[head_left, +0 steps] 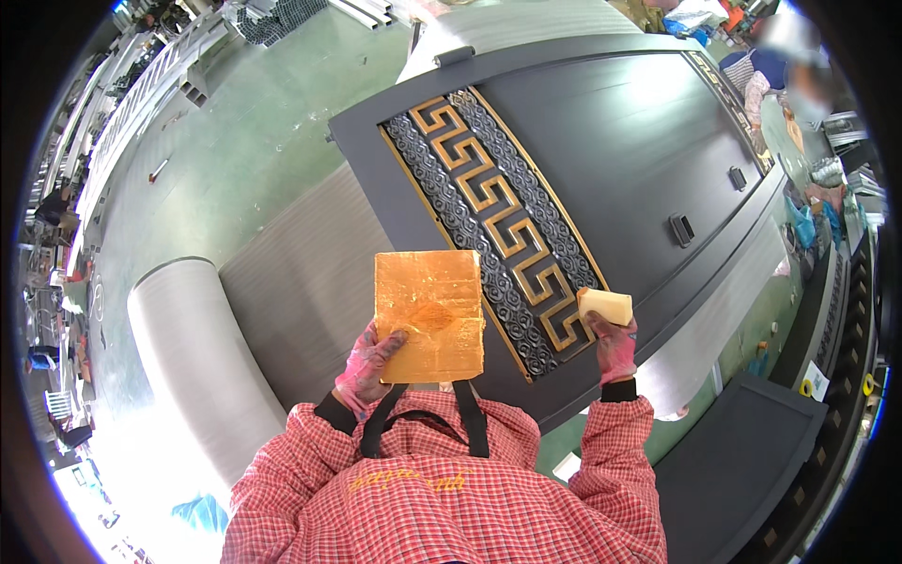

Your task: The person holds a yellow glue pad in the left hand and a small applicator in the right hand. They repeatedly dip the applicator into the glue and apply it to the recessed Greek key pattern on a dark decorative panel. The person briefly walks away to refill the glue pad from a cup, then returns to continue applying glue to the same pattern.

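Note:
In front of my chest, my left hand grips the lower left edge of a flat board coated in gold paint, its thumb lying on the painted face. On the right, my right hand is closed on a pale yellow sponge block, held over the near edge of a dark grey metal door panel. A raised band with a gold key pattern runs across the panel, flanked by dark scrollwork and thin gold edging. Both gloves are pink and stained.
A large roll of pale sheeting lies at the left, its sheet spreading under the panel. At the lower right is another dark panel. Metal profiles are stacked at the far left. Another person is at the far right end.

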Demonstrator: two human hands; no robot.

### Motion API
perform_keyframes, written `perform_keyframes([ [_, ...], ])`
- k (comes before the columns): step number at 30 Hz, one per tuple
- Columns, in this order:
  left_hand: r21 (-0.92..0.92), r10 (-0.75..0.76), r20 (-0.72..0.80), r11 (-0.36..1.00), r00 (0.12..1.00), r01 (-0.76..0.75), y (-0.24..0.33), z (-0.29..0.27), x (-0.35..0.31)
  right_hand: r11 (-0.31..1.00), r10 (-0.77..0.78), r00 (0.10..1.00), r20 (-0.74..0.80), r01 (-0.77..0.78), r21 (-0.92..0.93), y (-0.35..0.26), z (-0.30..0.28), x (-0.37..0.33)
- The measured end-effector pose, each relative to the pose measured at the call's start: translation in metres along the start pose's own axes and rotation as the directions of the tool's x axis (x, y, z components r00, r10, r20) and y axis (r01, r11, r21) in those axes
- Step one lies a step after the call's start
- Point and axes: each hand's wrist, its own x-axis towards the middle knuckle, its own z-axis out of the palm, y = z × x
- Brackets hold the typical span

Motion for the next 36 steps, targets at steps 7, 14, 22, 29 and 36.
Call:
perform_keyframes([
  [7, 0.007, 0.004, 0.045, 1.0, 0.999, -0.005, 0.021, -0.007, 0.01, 0.992, -0.119, 0.985, 0.123, 0.123, -0.028, -0.063, 0.065, -0.038],
  [14, 0.037, 0.007, 0.087, 0.999, 0.996, -0.01, 0.068, -0.028, 0.009, 0.642, -0.33, 0.84, 0.431, 0.534, -0.55, -0.101, 0.198, -0.062],
  [22, 0.074, 0.077, 0.101, 0.994, 0.992, -0.085, 0.123, -0.084, 0.011, 0.35, -0.323, 0.753, 0.573, 0.658, -0.667, -0.104, 0.305, -0.054],
  [29, 0.095, 0.075, 0.053, 0.992, 0.996, -0.08, 0.152, -0.11, 0.02, 0.297, -0.319, 0.737, 0.596, 0.675, -0.676, -0.101, 0.355, -0.04],
  [36, -0.028, 0.09, 0.056, 0.996, 0.994, -0.089, 0.181, -0.127, 0.048, 0.315, -0.267, 0.742, 0.615, 0.67, -0.672, -0.097, 0.391, 0.003],
])
